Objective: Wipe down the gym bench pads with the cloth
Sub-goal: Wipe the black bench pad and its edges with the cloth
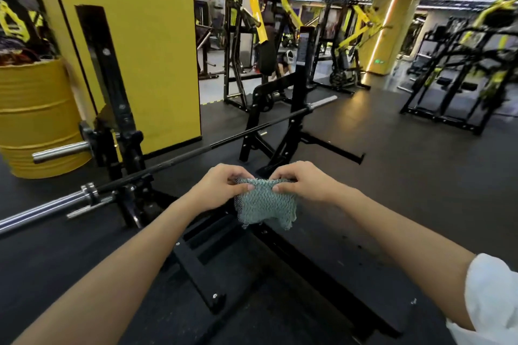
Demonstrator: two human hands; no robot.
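**Cloth held up in both hands over the bench**

You hold the cloth [265, 204] in front of you with both hands, in the middle of the view. Your left hand [221, 190] pinches the left part of its top edge, with the thumb on the near face and the fingers curled over the far side. Your right hand [305, 185] pinches the right part of the same edge in the same way. The two hands are close together, with only a short stretch of bunched cloth between them. The rest of the cloth, a grey-green mesh, hangs loose below your fingers, and its lower edge is ragged and free.

The black bench pad [322, 260] lies below the cloth and runs toward you on the near right. You cannot tell whether the hanging edge touches it. A white sleeve [493, 297] covers your right upper arm.

Just beyond your hands a barbell [168, 162] lies across the black rack [112, 98], running from near left to far right. A yellow drum [36, 120] stands at the far left beside a yellow wall [134, 36]. More black and yellow machines [462, 64] fill the far right.
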